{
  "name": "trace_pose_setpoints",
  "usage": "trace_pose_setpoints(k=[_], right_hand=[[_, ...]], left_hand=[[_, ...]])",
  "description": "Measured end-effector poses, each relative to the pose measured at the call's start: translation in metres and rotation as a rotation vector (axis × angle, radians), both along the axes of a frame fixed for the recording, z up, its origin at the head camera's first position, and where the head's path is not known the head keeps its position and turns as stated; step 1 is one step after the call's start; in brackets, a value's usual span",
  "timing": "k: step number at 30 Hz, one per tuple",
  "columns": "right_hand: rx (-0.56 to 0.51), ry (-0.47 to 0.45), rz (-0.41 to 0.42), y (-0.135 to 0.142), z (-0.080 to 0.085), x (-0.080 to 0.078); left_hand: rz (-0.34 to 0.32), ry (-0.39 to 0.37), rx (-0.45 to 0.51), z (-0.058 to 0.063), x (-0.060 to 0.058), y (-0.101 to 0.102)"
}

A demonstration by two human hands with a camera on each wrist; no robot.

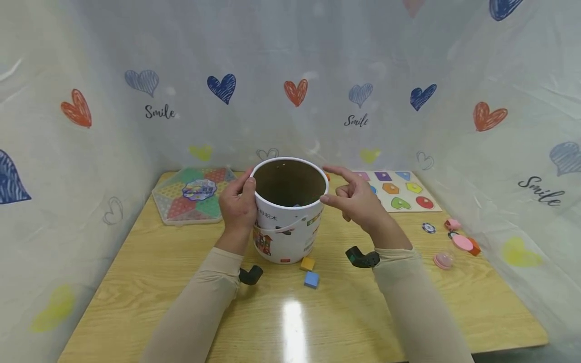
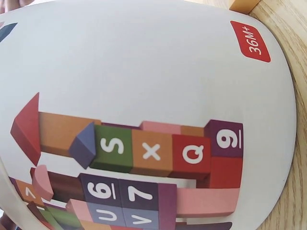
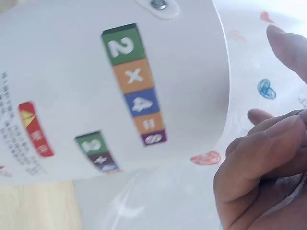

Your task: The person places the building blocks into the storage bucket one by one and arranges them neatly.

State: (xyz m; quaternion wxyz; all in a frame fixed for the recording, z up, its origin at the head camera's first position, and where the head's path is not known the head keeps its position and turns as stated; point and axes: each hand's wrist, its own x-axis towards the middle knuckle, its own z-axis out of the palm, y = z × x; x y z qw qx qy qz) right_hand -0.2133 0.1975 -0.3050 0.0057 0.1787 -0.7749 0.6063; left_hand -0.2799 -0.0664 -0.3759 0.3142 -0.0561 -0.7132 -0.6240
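A white bucket point(image 1: 286, 242) printed with pictures of lettered blocks stands on the table in the head view, its round mouth facing up. Something small and blue shows deep inside; the rest of the interior is dark. My left hand point(image 1: 237, 205) grips the bucket's left side, thumb at the rim, its other fingers partly hidden. On the opposite side, my right hand point(image 1: 360, 201) holds its index finger out and its thumb tip right by the rim, with the other fingers curled. In the right wrist view, the curled fingers point(image 3: 259, 172) are apart from the bucket wall.
A yellow block point(image 1: 307, 263) and a blue block point(image 1: 311, 280) lie before the bucket. Behind left is a hexagonal patterned box point(image 1: 181, 206); behind right, a shape puzzle board point(image 1: 395, 189). Small pink and orange toys point(image 1: 462, 243) lie near the table's right edge. Heart-printed sheeting surrounds the table.
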Motion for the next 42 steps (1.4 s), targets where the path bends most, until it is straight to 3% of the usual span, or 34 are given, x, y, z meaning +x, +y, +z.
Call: trace_pose_setpoints(k=[4, 8, 14, 18, 23, 28, 31, 37, 42], right_hand=[[-0.063, 0.015, -0.025, 0.015, -0.021, 0.009], [-0.008, -0.034, 0.030, 0.026, -0.056, 0.015], [0.315, -0.204, 0.210, 0.017, -0.116, 0.014], [0.486, -0.228, 0.305, 0.010, -0.134, 0.015], [0.595, -0.167, 0.336, 0.006, -0.139, 0.015], [0.709, -0.112, 0.207, 0.005, -0.139, 0.014], [0.722, -0.117, 0.141, 0.008, -0.139, 0.016], [0.632, -0.166, 0.066, 0.022, -0.130, 0.021], [0.411, -0.051, 0.083, 0.030, -0.098, 0.025]], left_hand=[[-0.012, -0.004, -0.006, 0.004, -0.001, 0.001], [-0.011, 0.011, 0.001, 0.008, -0.003, -0.001], [-0.012, 0.022, 0.003, 0.011, -0.004, -0.005], [-0.003, -0.001, 0.001, 0.010, -0.003, -0.004], [-0.001, -0.008, -0.001, 0.010, -0.002, -0.001], [-0.003, 0.003, -0.001, 0.010, -0.003, 0.000], [-0.004, 0.005, -0.001, 0.007, -0.004, 0.001], [0.002, 0.005, -0.011, 0.004, -0.003, 0.000], [-0.005, -0.004, -0.015, 0.001, -0.001, 0.000]])
